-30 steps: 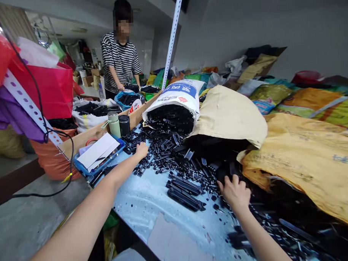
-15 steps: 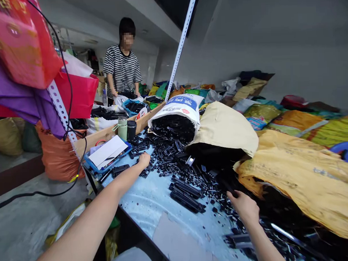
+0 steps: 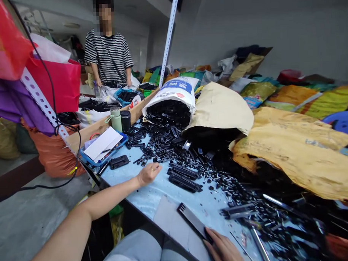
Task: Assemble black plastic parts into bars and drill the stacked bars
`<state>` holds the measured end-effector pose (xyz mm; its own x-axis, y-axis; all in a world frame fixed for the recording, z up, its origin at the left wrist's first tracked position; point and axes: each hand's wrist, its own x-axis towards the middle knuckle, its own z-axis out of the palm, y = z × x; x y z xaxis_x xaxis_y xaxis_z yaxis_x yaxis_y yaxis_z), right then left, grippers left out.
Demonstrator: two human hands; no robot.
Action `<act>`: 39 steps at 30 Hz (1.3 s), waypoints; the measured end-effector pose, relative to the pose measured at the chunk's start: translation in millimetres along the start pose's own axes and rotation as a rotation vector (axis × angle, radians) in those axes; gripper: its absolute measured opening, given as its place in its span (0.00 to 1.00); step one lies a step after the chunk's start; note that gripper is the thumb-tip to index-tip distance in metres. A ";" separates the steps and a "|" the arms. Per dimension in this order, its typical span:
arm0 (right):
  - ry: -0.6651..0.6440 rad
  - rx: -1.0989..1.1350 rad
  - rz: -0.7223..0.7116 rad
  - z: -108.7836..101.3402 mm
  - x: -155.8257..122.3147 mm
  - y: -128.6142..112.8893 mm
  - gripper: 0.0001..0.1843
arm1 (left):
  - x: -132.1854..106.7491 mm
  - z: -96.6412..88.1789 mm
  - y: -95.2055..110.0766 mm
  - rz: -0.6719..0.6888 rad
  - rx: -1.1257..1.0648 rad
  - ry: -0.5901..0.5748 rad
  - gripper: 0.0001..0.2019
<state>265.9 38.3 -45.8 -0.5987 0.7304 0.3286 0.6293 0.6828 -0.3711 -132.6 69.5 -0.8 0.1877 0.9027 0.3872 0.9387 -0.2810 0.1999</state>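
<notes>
My right hand grips one end of a long black plastic part with slots at its far end. The part lies slantwise over a grey flat sheet at the table's near edge. Over the blue tabletop, my left hand is closed with its fingertips together; what they hold, if anything, is too small to make out. Just right of that hand lies a stack of similar long black parts. Small black pieces and loose metal pins are heaped behind it.
Open sacks lie along the far side: a white one, a beige one and a yellow one. A blue tray and a green bottle stand at left. A person in a striped shirt stands beyond.
My right hand has come from the sack mouth to the near edge with the long black part. My left hand has drawn back from the small-piece heap, toward me.
</notes>
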 end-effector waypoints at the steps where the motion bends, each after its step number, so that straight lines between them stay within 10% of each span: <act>1: -0.014 -0.032 0.020 1.7 0.2 -3.1 0.18 | -16.2 3.2 9.8 0.072 -0.045 -0.012 0.16; 8: -0.150 -0.135 0.129 17.8 44.7 -47.0 0.26 | -93.9 -15.7 40.8 0.035 -0.056 -0.167 0.14; 15: -0.078 0.310 0.291 25.8 84.0 -78.7 0.25 | -48.5 2.0 67.5 -0.519 0.044 -0.150 0.20; 24: -0.140 1.358 0.736 34.7 140.5 -112.0 0.34 | -41.9 -15.0 74.3 -0.543 -0.614 -0.061 0.22; 32: -0.176 1.426 0.541 35.5 162.8 -141.3 0.36 | -35.1 -46.2 81.4 -0.395 -0.797 0.047 0.19; 39: -0.141 0.938 0.232 26.1 174.9 -128.7 0.30 | -35.4 -51.4 67.6 -0.331 -0.774 0.124 0.18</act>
<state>67.2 77.7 36.8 -0.6020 0.7949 0.0759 0.1256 0.1882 -0.9741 -90.7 1.9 45.3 -0.1366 0.9481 0.2872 0.4688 -0.1936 0.8619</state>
